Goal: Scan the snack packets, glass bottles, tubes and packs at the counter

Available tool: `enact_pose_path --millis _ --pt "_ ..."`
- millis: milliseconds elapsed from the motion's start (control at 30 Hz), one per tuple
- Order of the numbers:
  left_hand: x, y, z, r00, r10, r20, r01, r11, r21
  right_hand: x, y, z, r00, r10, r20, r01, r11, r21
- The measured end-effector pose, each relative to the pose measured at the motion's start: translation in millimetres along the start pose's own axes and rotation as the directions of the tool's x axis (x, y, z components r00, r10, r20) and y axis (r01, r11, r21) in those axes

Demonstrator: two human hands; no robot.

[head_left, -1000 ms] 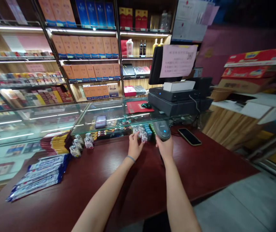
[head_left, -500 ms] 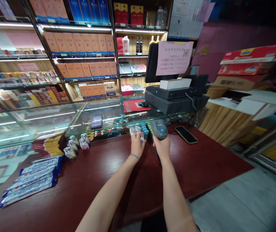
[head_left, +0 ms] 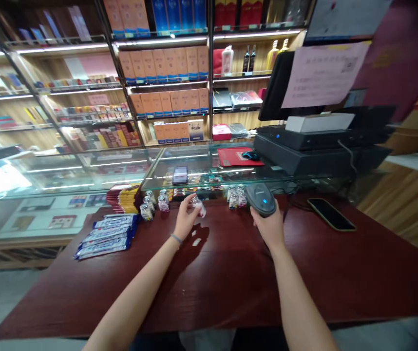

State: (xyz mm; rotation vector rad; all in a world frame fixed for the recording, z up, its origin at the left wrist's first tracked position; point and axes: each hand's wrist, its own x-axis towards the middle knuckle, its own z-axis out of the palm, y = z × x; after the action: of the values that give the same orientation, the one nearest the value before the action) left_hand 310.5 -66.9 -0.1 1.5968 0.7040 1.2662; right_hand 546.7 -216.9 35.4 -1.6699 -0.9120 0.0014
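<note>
Between the thumb and fingers of my left hand (head_left: 187,218) is a small clear bottle (head_left: 199,206) with a silvery cap, held tilted above the counter. My right hand (head_left: 270,225) is wrapped round a dark barcode scanner (head_left: 262,199) with a lit blue light. Just left of the scanner stands a cluster of similar small bottles (head_left: 236,197) by the glass. Farther left, more small bottles (head_left: 147,207) stand together, close to a stack of yellow and dark red packets (head_left: 124,199). In front of those, long blue and white packets (head_left: 106,236) lie in an overlapping row.
A phone (head_left: 331,214) lies on the dark red counter (head_left: 216,292) at the right. Behind the glass edge stand a monitor (head_left: 276,87) and a black register base (head_left: 304,153), with a mouse (head_left: 250,155) on a red mat (head_left: 229,157). Boxed goods fill the back shelves.
My left hand has lifted one small bottle from the cluster and carried it leftward. My right hand still holds the scanner. The view has turned left.
</note>
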Motion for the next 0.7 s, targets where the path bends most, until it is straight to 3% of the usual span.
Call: enact_pose_path --millis 133,267,333,500,600,700 --pt "-12 0 -57 0.988 -0.143 0.058 0.15 0.978 -0.143 -17 -18 16 0.987 -0.032 0.155 0.03 0.999 0.01" --pt "-23 -6 -98 0.974 -0.221 0.051 0.227 0.941 -0.249 -41 -32 33 0.924 -0.132 0.358 0.179 0.979 -0.101" --pt "-26 -10 -111 0.97 -0.239 0.035 0.239 0.929 -0.283 -54 -37 42 0.854 -0.185 0.487 0.292 0.944 -0.154" --pt "-27 -16 -121 0.977 -0.212 0.013 0.208 0.944 -0.256 -81 -44 62 0.609 -0.358 0.708 0.604 0.788 -0.121" --pt "-25 -19 -121 0.98 -0.199 0.006 0.195 0.958 -0.212 -89 -46 67 0.528 -0.373 0.763 0.657 0.749 -0.089" --pt "-25 -22 -120 0.981 -0.196 -0.012 0.192 0.969 -0.156 -93 -49 68 0.48 -0.355 0.802 0.684 0.724 -0.09"
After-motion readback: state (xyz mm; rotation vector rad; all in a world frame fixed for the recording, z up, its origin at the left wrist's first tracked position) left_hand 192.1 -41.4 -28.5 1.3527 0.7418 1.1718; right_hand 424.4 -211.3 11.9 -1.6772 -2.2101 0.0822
